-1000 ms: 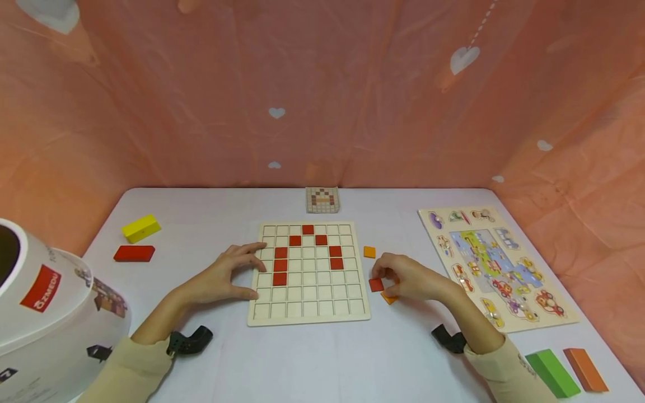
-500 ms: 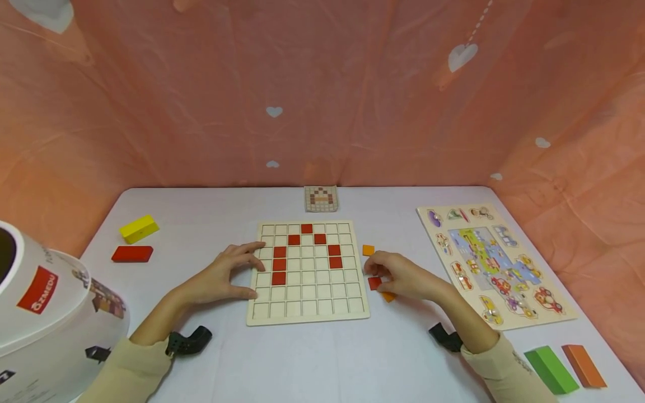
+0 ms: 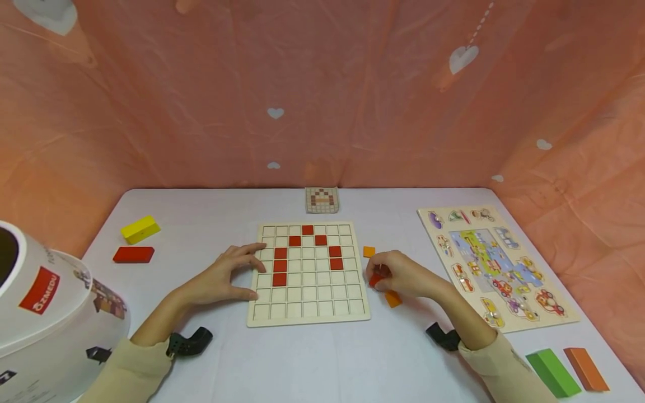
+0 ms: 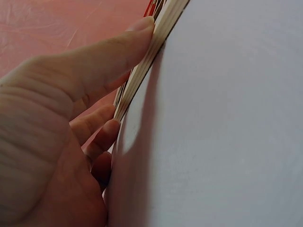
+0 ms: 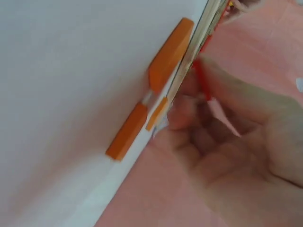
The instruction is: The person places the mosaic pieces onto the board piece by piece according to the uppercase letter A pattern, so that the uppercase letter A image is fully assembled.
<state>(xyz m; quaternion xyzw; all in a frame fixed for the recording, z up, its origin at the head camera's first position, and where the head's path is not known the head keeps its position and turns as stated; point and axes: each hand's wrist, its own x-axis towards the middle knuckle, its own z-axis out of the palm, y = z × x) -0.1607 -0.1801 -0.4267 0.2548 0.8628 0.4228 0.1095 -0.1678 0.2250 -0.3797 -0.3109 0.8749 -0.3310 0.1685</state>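
Note:
My left hand (image 3: 229,274) rests at the left edge of a pale wooden grid board (image 3: 309,308), fingers spread and tips on its rim. In the left wrist view, the thumb (image 4: 135,40) lies on the board's edge. Red square tiles, one of them a red tile (image 3: 308,230) in the top row, sit in several of the board's cells. Right of the board, my right hand (image 3: 403,274) pinches a red tile (image 5: 202,78), held tilted between thumb and fingers in the right wrist view. Close by on the table lie one orange tile (image 3: 369,251) and another orange tile (image 3: 393,299).
Behind the board lies a small pattern card (image 3: 322,200). A picture puzzle board (image 3: 534,313) is at right, with a green block (image 3: 553,372) and an orange block (image 3: 587,369) nearer. A white bucket (image 3: 45,336), yellow block (image 3: 140,230) and red block (image 3: 133,254) stand left.
My right hand has shifted slightly left and now lifts the red tile, tilted, from the table. More of the near orange tile shows. The left hand has stayed on the board's edge.

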